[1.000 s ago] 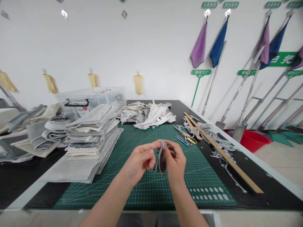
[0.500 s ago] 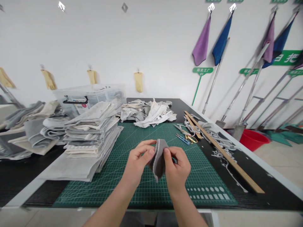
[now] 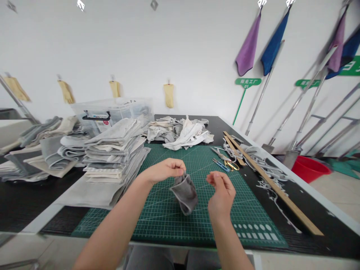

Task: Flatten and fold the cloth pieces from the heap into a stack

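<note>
My left hand [image 3: 171,169] pinches the top of a small grey cloth piece [image 3: 185,193], which hangs over the green cutting mat [image 3: 157,225]. The cloth looks like a little pouch or tube, with its open, edged rim facing down toward me. To its right, my right hand [image 3: 221,187] is apart from the cloth, fingers curled and tips pressed together. Whether anything thin sits between those fingertips I cannot make out. Beyond the right hand, blue-handled scissors [image 3: 221,165] and gold-handled scissors [image 3: 232,166] lie at the mat's edge.
A tall stack of folded grey cloths [image 3: 112,157] stands on the left, before a clear plastic bin [image 3: 98,112]. Crumpled fabric scraps [image 3: 182,133] lie at the back. Along the right run a long wooden strip [image 3: 275,187] and tangled white cord [image 3: 270,170].
My right hand has let go of the grey cloth and moved right. The cloth now hangs from my left hand alone, its rim turned downward. The view has shifted slightly left.
</note>
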